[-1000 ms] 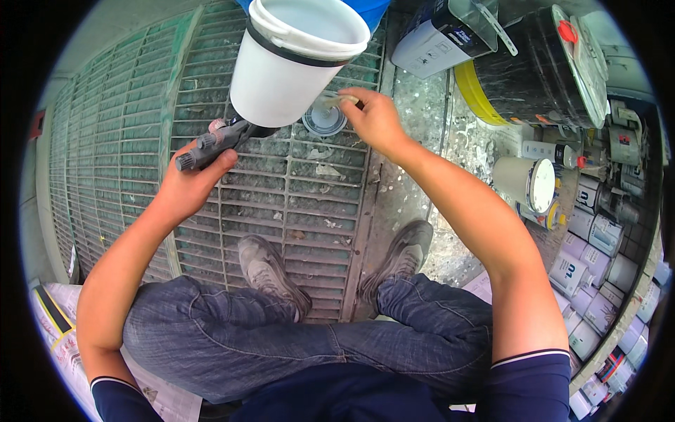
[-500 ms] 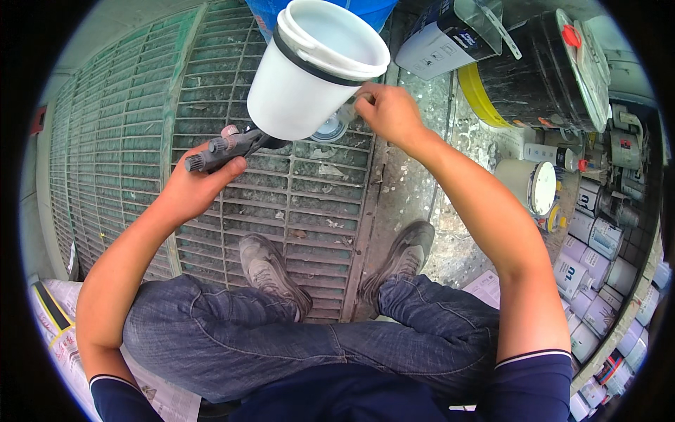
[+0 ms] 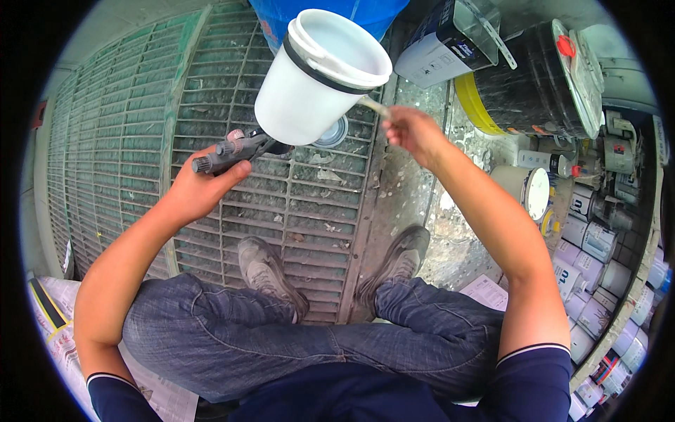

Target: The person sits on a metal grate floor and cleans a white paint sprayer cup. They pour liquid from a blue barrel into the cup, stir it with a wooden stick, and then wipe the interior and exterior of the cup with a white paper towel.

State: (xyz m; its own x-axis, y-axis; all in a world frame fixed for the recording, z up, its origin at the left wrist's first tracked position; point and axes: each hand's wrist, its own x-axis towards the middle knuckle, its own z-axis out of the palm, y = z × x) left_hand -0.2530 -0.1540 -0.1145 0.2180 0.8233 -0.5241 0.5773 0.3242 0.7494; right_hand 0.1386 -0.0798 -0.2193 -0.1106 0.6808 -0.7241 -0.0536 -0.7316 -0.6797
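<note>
The left hand [image 3: 200, 186] has its fingers clamped around a dark spray gun [image 3: 235, 149], with a white cup [image 3: 299, 102] tilted above it, over the floor grating [image 3: 281, 228]. The right hand [image 3: 418, 137] is beside a pale strip [image 3: 375, 106] at the cup's right; blur hides whether its fingers grip it. A blue drum [image 3: 275, 15] stands beyond the cup.

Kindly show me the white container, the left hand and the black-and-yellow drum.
White container [image 3: 304, 100]: head view, on its outer wall.
Left hand [image 3: 204, 186]: head view, middle of the hand.
Black-and-yellow drum [image 3: 524, 86]: head view, on its black side.
</note>
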